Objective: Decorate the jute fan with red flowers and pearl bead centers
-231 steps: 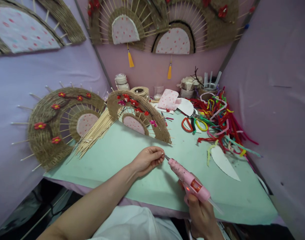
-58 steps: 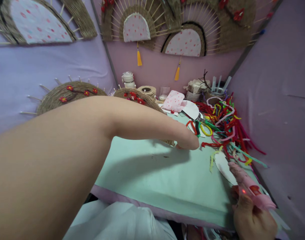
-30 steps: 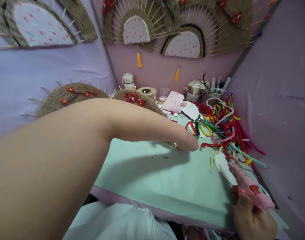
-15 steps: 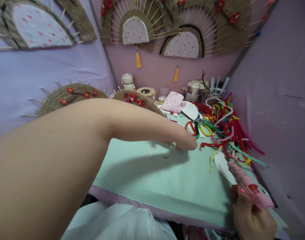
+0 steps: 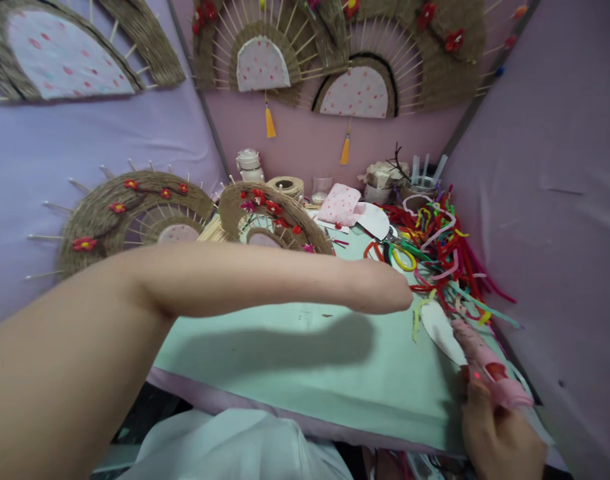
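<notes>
My left arm stretches across the view, and my left hand (image 5: 382,287) hovers above the green tabletop (image 5: 325,373). I see only its outer edge; its fingers are hidden. Just beyond it lie scissors with red and yellow handles (image 5: 403,259). At the lower right, my right hand (image 5: 502,430) is closed round a pink hot glue gun (image 5: 489,367) with a small red light showing. Beside the gun's nozzle is a white oval piece (image 5: 442,333). Two twine-wrapped fans stand behind my left arm: a larger one (image 5: 97,210) and a smaller one (image 5: 297,217), both with red flowers.
Tangled pipe cleaners (image 5: 445,253) are heaped at the right. Along the back stand a white bottle (image 5: 249,165), a tape roll (image 5: 285,187), a glass (image 5: 321,189) and a jar with glue sticks (image 5: 425,183). Dotted cloth (image 5: 341,205) lies near them. Fans with tassels (image 5: 355,93) hang on the wall.
My left hand has moved slightly right and down, and my forearm is lower, uncovering more of both fans. The view has shifted a little. My right hand still holds the glue gun.
</notes>
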`<action>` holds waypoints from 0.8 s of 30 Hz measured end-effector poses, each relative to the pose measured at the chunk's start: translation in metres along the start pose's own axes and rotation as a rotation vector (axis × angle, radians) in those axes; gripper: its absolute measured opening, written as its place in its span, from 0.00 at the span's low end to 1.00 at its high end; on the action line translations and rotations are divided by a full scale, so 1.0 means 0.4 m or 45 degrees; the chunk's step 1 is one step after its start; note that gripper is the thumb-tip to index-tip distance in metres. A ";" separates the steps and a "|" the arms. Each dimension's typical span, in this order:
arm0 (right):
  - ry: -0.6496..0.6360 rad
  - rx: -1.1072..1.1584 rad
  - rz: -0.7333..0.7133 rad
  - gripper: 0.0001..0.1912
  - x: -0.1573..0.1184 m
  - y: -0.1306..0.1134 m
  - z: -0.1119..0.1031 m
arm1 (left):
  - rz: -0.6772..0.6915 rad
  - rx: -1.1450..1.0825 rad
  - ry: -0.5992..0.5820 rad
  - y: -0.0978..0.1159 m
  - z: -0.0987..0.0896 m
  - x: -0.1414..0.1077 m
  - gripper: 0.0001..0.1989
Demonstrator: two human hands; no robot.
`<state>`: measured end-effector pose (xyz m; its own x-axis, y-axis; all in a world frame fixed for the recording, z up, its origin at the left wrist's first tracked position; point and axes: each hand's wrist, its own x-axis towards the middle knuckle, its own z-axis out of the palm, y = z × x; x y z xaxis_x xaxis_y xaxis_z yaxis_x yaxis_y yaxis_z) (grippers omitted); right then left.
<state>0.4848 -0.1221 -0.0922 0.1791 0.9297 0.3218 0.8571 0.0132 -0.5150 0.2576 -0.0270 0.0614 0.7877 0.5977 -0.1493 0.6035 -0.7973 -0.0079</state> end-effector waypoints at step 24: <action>-0.109 0.111 -0.357 0.16 0.057 -0.277 0.001 | -0.179 -0.637 0.340 -0.019 0.338 -0.283 0.12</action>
<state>0.3936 -0.1020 -0.0281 -0.1031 0.9129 0.3948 0.8221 0.3017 -0.4828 0.1472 -0.1000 -0.0552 0.6604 0.7472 0.0740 0.6388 -0.6109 0.4678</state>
